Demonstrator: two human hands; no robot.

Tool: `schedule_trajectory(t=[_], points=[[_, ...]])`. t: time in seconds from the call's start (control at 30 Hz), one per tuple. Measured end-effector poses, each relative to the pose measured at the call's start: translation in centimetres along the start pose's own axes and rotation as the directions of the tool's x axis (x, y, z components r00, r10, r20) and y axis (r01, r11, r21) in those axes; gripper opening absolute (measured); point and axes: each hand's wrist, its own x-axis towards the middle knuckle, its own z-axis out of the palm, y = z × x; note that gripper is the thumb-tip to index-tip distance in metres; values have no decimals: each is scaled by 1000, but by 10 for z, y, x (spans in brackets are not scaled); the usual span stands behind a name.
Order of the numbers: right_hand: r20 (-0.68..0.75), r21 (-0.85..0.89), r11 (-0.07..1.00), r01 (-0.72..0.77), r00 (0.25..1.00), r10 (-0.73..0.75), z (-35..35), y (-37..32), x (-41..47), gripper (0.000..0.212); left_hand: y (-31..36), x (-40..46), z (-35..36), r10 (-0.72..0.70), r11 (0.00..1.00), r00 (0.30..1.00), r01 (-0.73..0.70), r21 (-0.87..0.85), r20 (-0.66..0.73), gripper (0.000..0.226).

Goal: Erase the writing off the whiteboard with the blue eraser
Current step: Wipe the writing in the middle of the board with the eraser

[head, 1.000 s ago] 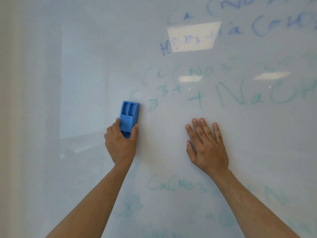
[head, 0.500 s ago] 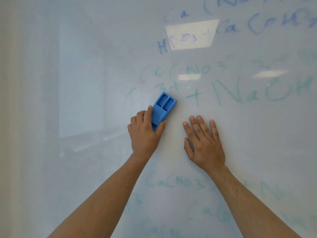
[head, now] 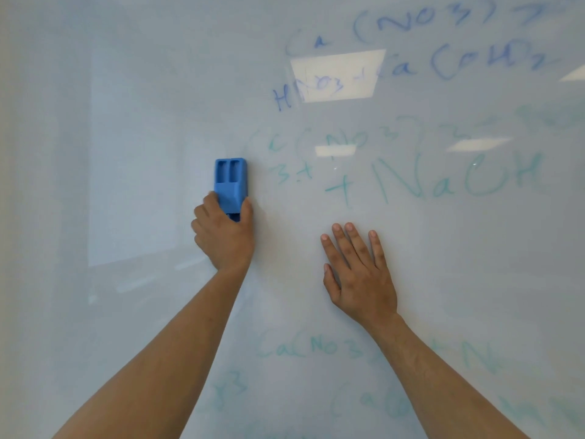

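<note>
The whiteboard (head: pixel 126 153) fills the whole view. My left hand (head: pixel 224 236) grips the lower end of the blue eraser (head: pixel 230 182), which stands upright against the board, just left of the faded green writing. My right hand (head: pixel 357 274) lies flat on the board with fingers straight, below a green plus sign (head: pixel 340 190). Green letters "NaOH" (head: pixel 456 179) run to the right. Blue formulas (head: pixel 411 68) sit near the top. Pale green writing (head: pixel 310 346) shows between my forearms.
Bright ceiling-light reflections (head: pixel 337 76) glare on the board over part of the blue writing. The left part of the board carries no writing, only a pale window reflection (head: pixel 133 198).
My left hand swept the eraser right toward the green writing, then back left, turning it upright again. Some green marks near the eraser have gone. The right hand stayed put.
</note>
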Motion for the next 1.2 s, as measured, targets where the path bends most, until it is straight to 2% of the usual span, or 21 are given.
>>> schedule_trajectory(t=[0.07,0.13,0.2,0.27,0.33,0.4,0.5,0.6,0.73,0.83,0.97,1.03,1.1,1.2], points=[[-1,-3,1000,-3,1000,3,0,1,1,51,12,-12,7,168,986,984,-168,3,65,61],[-2,3,1000,-7,1000,7,-1,0,1,50,18,-21,12,330,941,936,-336,29,123,61],[0,13,1000,-6,1000,6,-1,0,0,50,17,-21,12,387,918,911,-396,37,142,61],[7,17,1000,-6,1000,6,-1,1,0,51,11,-13,10,291,956,953,-293,15,88,62],[17,16,1000,-7,1000,7,0,1,0,52,2,0,5,91,995,996,-91,-41,-2,61],[24,15,1000,-10,1000,10,-1,1,0,52,-6,11,0,-62,995,996,58,-77,-57,60],[21,15,1000,-9,1000,8,-1,2,0,52,-12,19,-2,-158,985,985,152,-80,-69,61],[26,14,1000,-10,1000,10,-1,1,0,52,-6,12,1,-148,986,987,143,-89,-57,60],[50,9,1000,-7,999,7,-3,0,0,52,12,-15,8,139,990,987,-135,-46,77,62],[102,9,1000,1,995,-2,-9,0,1,52,26,-35,13,384,922,906,-386,-28,179,61],[131,107,993,-47,991,33,-20,-2,5,54,38,-56,18,615,768,734,-641,-5,289,62],[67,222,965,-138,990,126,-26,-5,5,50,35,-56,16,685,699,662,-714,-21,304,59],[-42,266,943,-201,975,219,-32,-5,5,46,27,-50,14,775,595,558,-802,-46,298,55],[-141,141,976,-165,973,184,-41,-3,14,47,15,-38,15,874,416,393,-909,-25,285,53]])
